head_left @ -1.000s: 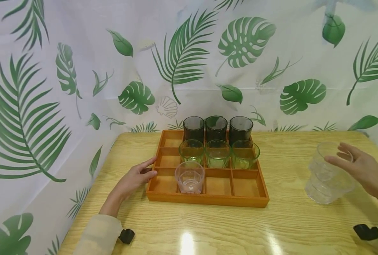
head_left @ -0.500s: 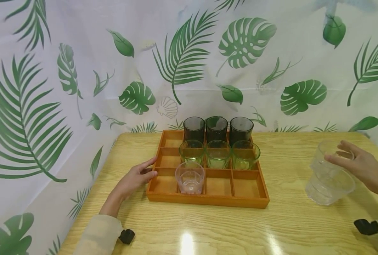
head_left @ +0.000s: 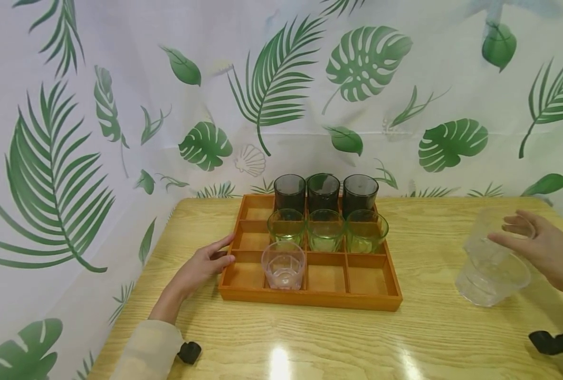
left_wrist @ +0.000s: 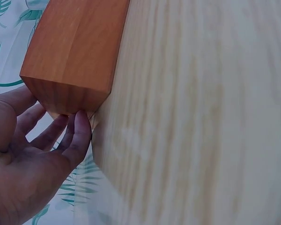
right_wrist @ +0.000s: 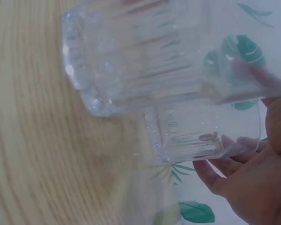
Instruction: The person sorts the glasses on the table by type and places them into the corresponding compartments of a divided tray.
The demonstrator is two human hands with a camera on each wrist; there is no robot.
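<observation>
Against the left side of the wooden compartment tray (head_left: 309,298), my left hand (head_left: 204,266) rests with its fingertips touching the outer wall; the left wrist view shows these fingers (left_wrist: 82,131) at the end of the tray (left_wrist: 75,47). My right hand (head_left: 544,248) pinches a clear glass (head_left: 483,232) near its rim, thumb and fingers on opposite sides. That glass (right_wrist: 192,136) also shows in the right wrist view, behind a nearer clear glass (right_wrist: 140,61). The nearer glass (head_left: 490,282) stands upright on the table.
In the tray, three dark glasses (head_left: 323,192) fill part of the back row and three green glasses (head_left: 325,232) the middle row. One clear pinkish glass (head_left: 283,266) stands in the front row. A leaf-patterned cloth (head_left: 295,79) hangs behind the table.
My right hand and the glass it pinches have shifted slightly right and away from the nearer glass. My left hand and the tray have stayed put.
</observation>
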